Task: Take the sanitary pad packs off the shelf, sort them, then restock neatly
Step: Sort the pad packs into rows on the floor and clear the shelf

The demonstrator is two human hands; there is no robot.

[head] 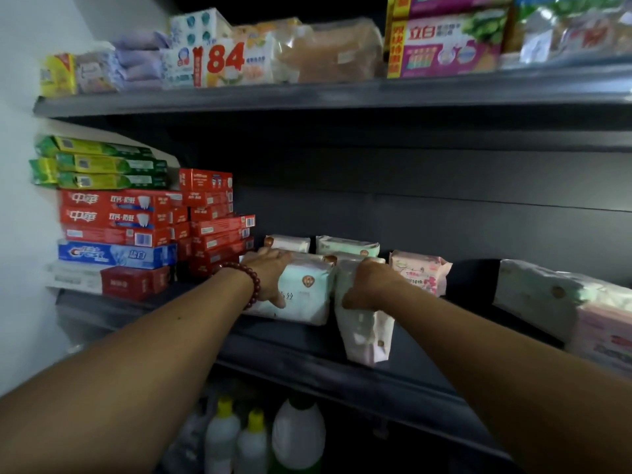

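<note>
On the dark middle shelf (307, 350) stand several sanitary pad packs. My left hand (270, 273), with a red bead bracelet at the wrist, grips a mint-and-white pack (307, 292) from its left side, thumb on the front face. My right hand (369, 285) grips the top of a white-pink pack (367, 333) that tilts over the shelf's front part. Behind them sit a small white pack (287, 242) and a mint pack (347, 246). A pink flowered pack (422, 273) stands to the right. More packs (554, 295) lie at the far right.
Stacked toothpaste boxes (136, 227) fill the shelf's left end, close to my left hand. The upper shelf (307, 95) carries soaps and wrapped goods. White bottles with yellow caps (239, 439) stand on the level below. A pale wall closes the left side.
</note>
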